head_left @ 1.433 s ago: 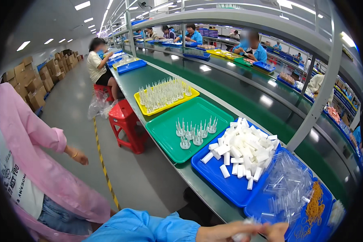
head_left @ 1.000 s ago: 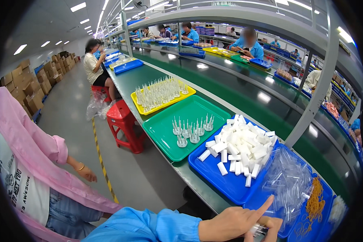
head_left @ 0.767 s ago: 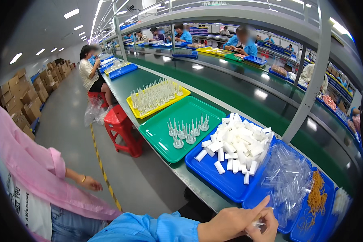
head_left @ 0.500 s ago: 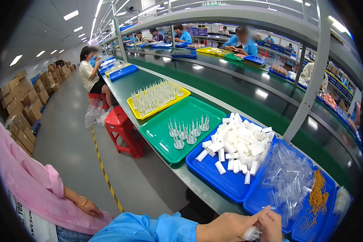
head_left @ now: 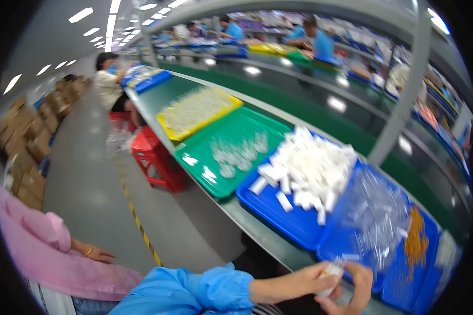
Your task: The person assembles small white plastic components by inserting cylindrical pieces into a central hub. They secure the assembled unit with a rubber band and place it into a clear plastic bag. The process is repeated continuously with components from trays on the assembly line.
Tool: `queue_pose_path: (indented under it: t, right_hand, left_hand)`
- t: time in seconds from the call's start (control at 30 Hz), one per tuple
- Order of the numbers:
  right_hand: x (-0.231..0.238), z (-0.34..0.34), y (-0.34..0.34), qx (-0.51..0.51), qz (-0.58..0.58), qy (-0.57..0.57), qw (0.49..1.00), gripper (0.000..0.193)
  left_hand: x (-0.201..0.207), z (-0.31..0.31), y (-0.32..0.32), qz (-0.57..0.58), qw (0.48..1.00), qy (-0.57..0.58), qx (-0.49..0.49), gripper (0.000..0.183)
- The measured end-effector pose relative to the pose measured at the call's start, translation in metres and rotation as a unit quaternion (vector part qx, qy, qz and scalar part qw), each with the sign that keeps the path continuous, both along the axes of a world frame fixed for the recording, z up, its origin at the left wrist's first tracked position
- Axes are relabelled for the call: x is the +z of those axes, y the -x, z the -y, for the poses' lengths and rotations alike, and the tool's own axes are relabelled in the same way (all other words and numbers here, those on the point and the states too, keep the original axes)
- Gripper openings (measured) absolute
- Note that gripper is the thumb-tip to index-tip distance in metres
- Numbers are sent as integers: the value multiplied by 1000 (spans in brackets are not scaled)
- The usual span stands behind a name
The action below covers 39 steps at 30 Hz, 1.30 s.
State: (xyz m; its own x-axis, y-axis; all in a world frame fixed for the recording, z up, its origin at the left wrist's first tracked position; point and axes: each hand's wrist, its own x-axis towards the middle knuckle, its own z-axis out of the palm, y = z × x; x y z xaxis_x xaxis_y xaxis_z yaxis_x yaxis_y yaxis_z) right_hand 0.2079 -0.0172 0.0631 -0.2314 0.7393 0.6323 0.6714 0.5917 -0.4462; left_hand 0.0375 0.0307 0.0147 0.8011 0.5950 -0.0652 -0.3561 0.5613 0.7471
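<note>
At the near edge of the bench my two hands meet around a small white and clear plastic piece (head_left: 331, 274), which has a yellowish patch. My left hand (head_left: 299, 281), in a blue sleeve, pinches it between thumb and fingers. Curled around its other side, my right hand (head_left: 358, 286) touches it with the fingertips. Motion blur hides its fine detail. Just beyond my hands lies a blue tray of clear plastic sleeves (head_left: 376, 210). Beside it, another blue tray holds orange-yellow rubber bands (head_left: 416, 236).
White blocks (head_left: 315, 163) are heaped on a blue tray. A green tray (head_left: 194, 157) carries several clear spiky pieces; a yellow tray (head_left: 176, 134) holds many more. A metal post (head_left: 404, 100) rises behind. Red stool (head_left: 155, 157) and a pink-sleeved person (head_left: 52, 247) are left.
My hands have shifted so the small piece is raised between my fingertips. My right fingers have spread into a curve around it. The whole view has swung slightly and blurred.
</note>
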Motion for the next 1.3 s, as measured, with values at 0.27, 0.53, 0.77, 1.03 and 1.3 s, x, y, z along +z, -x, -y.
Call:
queue_pose_path:
  t: [0.27,0.53,0.77,1.03,1.3]
  right_hand:
    - [9,0,-14,49,-57,144,987,82]
    - [-3,14,-20,71,-101,131,984,70]
    - [-13,6,-19,125,-193,206,951,93]
    - [-24,9,-18,81,-193,180,961,72]
    - [3,4,-28,100,-82,187,974,71]
  left_hand:
    - [20,12,44,-174,870,-410,211,73]
    - [20,9,38,-164,840,-486,178,76]
    - [-15,15,30,-109,892,-367,240,80]
    - [-23,23,18,-60,930,-272,241,81]
    - [-8,-3,41,-195,834,-495,143,94]
